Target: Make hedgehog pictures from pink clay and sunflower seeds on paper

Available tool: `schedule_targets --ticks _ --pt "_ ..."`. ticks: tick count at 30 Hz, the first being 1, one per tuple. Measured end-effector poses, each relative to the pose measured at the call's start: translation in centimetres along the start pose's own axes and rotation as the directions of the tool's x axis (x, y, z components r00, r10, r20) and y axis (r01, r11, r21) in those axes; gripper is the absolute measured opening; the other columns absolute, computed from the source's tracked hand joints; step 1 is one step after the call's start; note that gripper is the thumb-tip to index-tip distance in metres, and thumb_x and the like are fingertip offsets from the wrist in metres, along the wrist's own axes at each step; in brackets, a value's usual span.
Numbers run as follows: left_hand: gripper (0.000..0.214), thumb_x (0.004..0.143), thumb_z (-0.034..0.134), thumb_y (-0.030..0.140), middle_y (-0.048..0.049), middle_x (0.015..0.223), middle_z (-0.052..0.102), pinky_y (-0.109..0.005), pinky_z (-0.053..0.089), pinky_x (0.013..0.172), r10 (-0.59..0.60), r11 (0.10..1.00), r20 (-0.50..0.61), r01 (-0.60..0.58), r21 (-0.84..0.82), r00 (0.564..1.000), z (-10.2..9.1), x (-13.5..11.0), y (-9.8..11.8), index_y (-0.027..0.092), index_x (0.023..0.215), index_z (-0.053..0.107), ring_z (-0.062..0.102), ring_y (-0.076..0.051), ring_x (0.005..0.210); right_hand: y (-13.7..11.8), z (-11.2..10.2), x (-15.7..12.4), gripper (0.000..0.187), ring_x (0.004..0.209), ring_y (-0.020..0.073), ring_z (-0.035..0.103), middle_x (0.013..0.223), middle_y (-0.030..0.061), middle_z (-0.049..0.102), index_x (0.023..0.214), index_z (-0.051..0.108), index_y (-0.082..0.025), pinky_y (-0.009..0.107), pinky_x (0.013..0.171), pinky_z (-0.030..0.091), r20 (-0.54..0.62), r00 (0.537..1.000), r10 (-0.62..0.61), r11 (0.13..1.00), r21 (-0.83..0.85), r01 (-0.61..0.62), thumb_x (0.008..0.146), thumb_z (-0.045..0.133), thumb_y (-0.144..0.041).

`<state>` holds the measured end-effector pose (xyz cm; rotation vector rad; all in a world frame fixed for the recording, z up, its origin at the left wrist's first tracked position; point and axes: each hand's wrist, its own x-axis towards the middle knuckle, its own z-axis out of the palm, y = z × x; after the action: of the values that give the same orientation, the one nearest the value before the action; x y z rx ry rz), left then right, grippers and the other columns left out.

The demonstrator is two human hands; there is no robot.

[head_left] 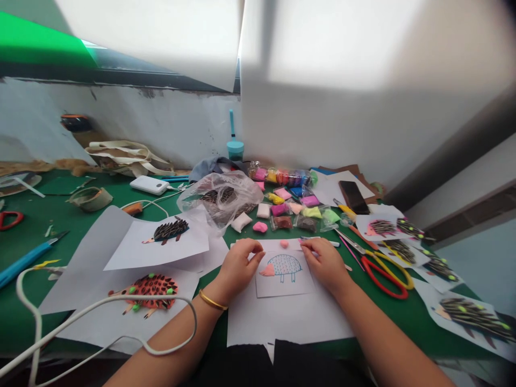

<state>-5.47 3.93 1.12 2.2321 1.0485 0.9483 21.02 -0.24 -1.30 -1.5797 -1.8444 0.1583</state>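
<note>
A small white card (282, 287) bears a blue-outlined hedgehog drawing (284, 264), its snout covered in flat pink clay (267, 270). Beneath the card lies a larger white sheet (290, 325). At the card's upper left is my left hand (238, 269), fingers bent and closed towards the thumb. On the opposite side, my right hand (324, 262) has thumb and forefinger pinched near the upper right corner. Whether either hand grips the card's edge or a tiny bit of clay is hidden. A small pink clay lump (284, 244) rests between the hands, just above the card.
Several clay packets (282, 208) and a plastic bag of seeds (220, 196) lie beyond the hands. Scissors (385, 269), a phone (353, 196) and finished hedgehog pictures (463, 314) are at right. At left are more hedgehog pictures (149, 293), a white cable (100, 295) and a blue cutter (30, 262).
</note>
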Motion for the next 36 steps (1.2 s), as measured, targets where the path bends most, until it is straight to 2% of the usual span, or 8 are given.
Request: schedule_targets --ticks 7,13,17,21,25,30,36 --pt "0.011 0.091 0.050 0.015 -0.0047 0.093 0.066 -0.037 0.046 0.083 0.054 0.996 0.158 -0.065 0.067 0.986 0.3 -1.3 0.6 0.021 0.088 0.059 0.060 -0.021 0.091 -0.3 -0.1 -0.3 0.020 0.089 0.0228 0.062 0.096 0.0065 0.071 0.095 0.067 -0.022 0.035 0.077 0.046 0.074 0.996 0.042 0.999 -0.014 -0.041 0.092 0.049 -0.031" --pt "0.012 0.092 0.051 0.017 -0.0050 0.093 0.066 -0.036 0.044 0.085 0.084 0.983 0.198 -0.113 0.142 0.977 0.2 -1.5 1.0 0.021 0.090 0.062 0.060 -0.021 0.094 -0.8 -0.2 -0.2 0.019 0.084 0.0210 0.063 0.091 0.0037 0.072 0.092 0.067 -0.023 0.031 0.072 0.044 0.124 0.990 0.065 0.997 -0.044 -0.060 0.091 0.049 -0.029" --pt "0.014 0.092 0.050 0.016 -0.0062 0.093 0.068 -0.040 0.040 0.087 0.163 0.952 0.220 -0.212 0.221 0.962 0.3 -1.7 1.4 0.021 0.094 0.063 0.060 -0.023 0.100 -0.8 -0.2 -0.2 0.019 0.082 0.0204 0.063 0.089 0.0031 0.071 0.092 0.067 -0.023 0.030 0.070 0.043 0.124 0.990 0.070 0.997 -0.048 -0.064 0.091 0.049 -0.030" --pt "0.016 0.091 0.049 0.012 -0.0071 0.088 0.069 -0.042 0.040 0.087 0.230 0.906 0.242 -0.298 0.301 0.943 0.6 -1.9 1.7 0.020 0.088 0.063 0.060 -0.025 0.105 -0.8 -0.2 -0.2 0.018 0.081 0.0208 0.063 0.088 0.0034 0.072 0.091 0.067 -0.023 0.030 0.069 0.043 0.126 0.989 0.072 0.996 -0.054 -0.066 0.090 0.050 -0.030" --pt "0.017 0.089 0.050 0.009 -0.0065 0.084 0.070 -0.044 0.040 0.089 0.253 0.892 0.251 -0.325 0.314 0.935 0.7 -2.0 1.8 0.020 0.089 0.063 0.061 -0.026 0.106 -0.8 -0.3 -0.2 0.018 0.082 0.0209 0.064 0.089 0.0032 0.072 0.090 0.067 -0.023 0.031 0.070 0.044 0.127 0.989 0.078 0.996 -0.059 -0.071 0.090 0.050 -0.030" --pt "0.020 0.091 0.048 0.011 -0.0072 0.090 0.070 -0.043 0.041 0.091 0.281 0.897 0.214 -0.335 0.288 0.936 0.4 -2.2 1.9 0.021 0.095 0.064 0.061 -0.025 0.106 -0.9 -0.4 -0.2 0.019 0.080 0.0209 0.063 0.088 0.0032 0.072 0.090 0.067 -0.024 0.030 0.068 0.043 0.121 0.990 0.066 0.997 -0.050 -0.060 0.091 0.049 -0.029" --pt "0.021 0.092 0.047 0.012 -0.0058 0.089 0.072 -0.045 0.039 0.092 0.277 0.885 0.285 -0.359 0.298 0.918 0.5 -2.5 2.0 0.021 0.103 0.062 0.060 -0.026 0.110 -1.0 -0.4 -0.1 0.019 0.078 0.0203 0.063 0.086 0.0029 0.072 0.090 0.067 -0.023 0.029 0.066 0.043 0.131 0.989 0.072 0.996 -0.057 -0.065 0.090 0.049 -0.030"
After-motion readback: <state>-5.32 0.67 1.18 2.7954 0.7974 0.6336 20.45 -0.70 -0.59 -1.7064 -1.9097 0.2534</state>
